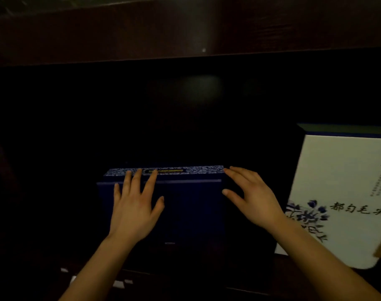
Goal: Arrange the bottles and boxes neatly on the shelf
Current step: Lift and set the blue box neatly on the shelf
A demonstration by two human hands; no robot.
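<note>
A dark blue box (189, 209) with a blue-and-white patterned top strip stands upright in the dark shelf compartment, at the centre. My left hand (134, 205) lies flat against its front face, fingers spread and reaching the top edge. My right hand (252, 198) is at the box's right edge, fingers apart, its fingertips touching the upper right corner. Neither hand is closed around the box. A white box (341, 192) with blue flower print and black characters stands to the right, tilted slightly.
A dark wooden shelf board (185, 33) runs across the top of the view. The compartment behind and left of the blue box is very dark. Small white scraps (117, 283) lie low at the front left.
</note>
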